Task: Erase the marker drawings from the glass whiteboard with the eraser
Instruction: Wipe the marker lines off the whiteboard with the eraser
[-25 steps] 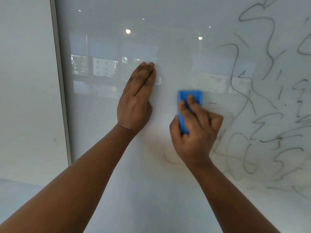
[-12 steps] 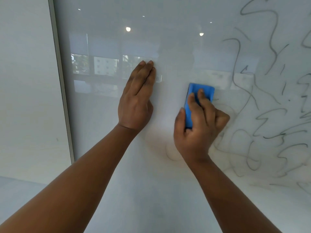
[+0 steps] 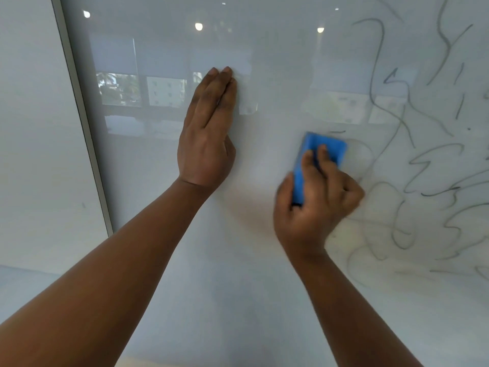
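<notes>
The right hand (image 3: 315,202) grips a blue rectangular eraser (image 3: 321,157), fingers curled over its back, pressing it on the glossy glass whiteboard (image 3: 264,274) at the left edge of thin dark squiggly drawings (image 3: 423,165). Its lower end is hidden under the motion-blurred hand. The left hand (image 3: 207,136) lies flat on the glass, fingers straight and together.

Eraser (image 3: 321,158): blue rectangular block, long axis tilted toward 1 o'clock, flat against the board (image 3: 264,260), its lower half covered by fingers. Board: glossy pale glass, upright, metal edge strip at 9 o'clock. Drawings (image 3: 428,165): grey looping marker lines from 1 to 4 o'clock of the eraser; those just beside it are faint and smeared.
</notes>
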A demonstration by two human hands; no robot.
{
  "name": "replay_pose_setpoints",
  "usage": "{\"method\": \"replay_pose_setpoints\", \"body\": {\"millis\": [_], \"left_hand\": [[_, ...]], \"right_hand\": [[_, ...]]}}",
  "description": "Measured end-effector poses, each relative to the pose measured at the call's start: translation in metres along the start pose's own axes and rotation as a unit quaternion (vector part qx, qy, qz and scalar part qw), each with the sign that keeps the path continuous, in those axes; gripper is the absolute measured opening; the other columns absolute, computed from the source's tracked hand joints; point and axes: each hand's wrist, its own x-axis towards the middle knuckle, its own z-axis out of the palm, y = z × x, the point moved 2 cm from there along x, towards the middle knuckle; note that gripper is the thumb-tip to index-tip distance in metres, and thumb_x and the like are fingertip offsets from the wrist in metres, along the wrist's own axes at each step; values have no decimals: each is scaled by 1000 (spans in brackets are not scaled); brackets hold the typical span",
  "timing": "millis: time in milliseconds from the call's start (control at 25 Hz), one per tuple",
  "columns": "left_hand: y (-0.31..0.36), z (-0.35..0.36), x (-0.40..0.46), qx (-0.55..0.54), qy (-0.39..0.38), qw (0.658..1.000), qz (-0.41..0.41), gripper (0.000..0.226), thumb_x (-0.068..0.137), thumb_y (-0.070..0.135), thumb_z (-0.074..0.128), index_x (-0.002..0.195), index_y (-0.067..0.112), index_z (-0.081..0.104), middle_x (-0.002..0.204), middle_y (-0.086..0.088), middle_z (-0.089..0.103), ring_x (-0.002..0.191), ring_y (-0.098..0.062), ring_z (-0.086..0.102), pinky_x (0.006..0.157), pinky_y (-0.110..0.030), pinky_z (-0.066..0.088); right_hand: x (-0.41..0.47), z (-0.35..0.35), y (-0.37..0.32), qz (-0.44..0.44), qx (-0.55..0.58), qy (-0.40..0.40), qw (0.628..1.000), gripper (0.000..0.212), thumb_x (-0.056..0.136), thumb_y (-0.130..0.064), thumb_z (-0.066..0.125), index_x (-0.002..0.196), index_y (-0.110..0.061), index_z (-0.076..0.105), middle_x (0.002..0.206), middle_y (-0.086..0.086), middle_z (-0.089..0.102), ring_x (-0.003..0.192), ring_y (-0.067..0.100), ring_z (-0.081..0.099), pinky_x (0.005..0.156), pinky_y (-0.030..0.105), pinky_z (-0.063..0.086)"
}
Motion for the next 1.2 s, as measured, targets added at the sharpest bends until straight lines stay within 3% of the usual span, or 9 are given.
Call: {"method": "replay_pose_setpoints", "body": {"millis": [120,240,440,640,800,920,1000,1160,1200], "left_hand": [[-4,1,0,1,0,1000,7,56,85,-25,33,137,-12,51,144,-24,50,139,-40,40,121,-42,30],[-4,1,0,-6,3,1000,8,56,85,-26,32,136,-12,51,143,-25,49,139,-40,40,121,-45,31],[-3,2,-1,1,5,1000,11,61,82,-25,29,137,-11,50,143,-25,50,140,-39,39,121,-42,30],[0,0,1,6,-5,1000,16,61,82,-24,28,137,-11,51,142,-24,50,139,-40,39,121,-42,29],[4,0,3,31,-18,999,18,65,77,-26,31,136,-10,53,139,-25,53,137,-43,41,118,-49,34],[10,2,16,39,-47,996,60,64,76,-27,34,134,-11,54,136,-28,55,132,-46,44,118,-47,34],[17,4,29,30,-58,994,82,62,77,-25,34,133,-12,54,134,-29,55,131,-46,45,119,-45,33],[28,13,57,-3,-30,999,37,58,79,-24,34,131,-12,57,133,-27,56,127,-44,48,114,-44,38],[31,16,66,-13,-19,999,28,55,81,-22,35,130,-11,58,132,-26,57,126,-42,49,114,-41,38]], "right_hand": [[-24,5,-31,-83,36,-49,995,33,88,-22,73,122,-23,73,134,0,68,93,34,61,80,45,48],[-50,-26,-10,-145,11,-90,985,29,84,-21,75,112,-26,78,129,-6,70,93,29,58,76,47,51],[4,-9,12,-24,-3,-8,1000,35,88,-23,74,123,-24,71,134,-2,67,96,36,61,84,45,44],[-31,-39,18,-143,-14,-73,987,33,80,-19,77,112,-25,77,126,-4,71,86,36,67,78,49,49],[24,-17,24,21,-25,4,999,34,92,-26,68,126,-22,67,134,2,66,96,36,58,85,42,39],[7,-10,-9,-70,-14,-44,996,34,88,-26,74,122,-24,73,135,-4,67,97,31,58,81,45,44],[6,-23,5,-116,-23,-66,991,34,84,-23,77,118,-25,75,132,-6,68,96,29,57,78,47,45],[93,-10,27,7,-13,13,1000,36,91,-25,68,125,-18,70,134,2,67,91,36,56,80,43,42],[107,-2,18,3,-6,6,1000,36,92,-26,67,127,-18,69,136,2,66,91,36,57,81,40,40]]}}
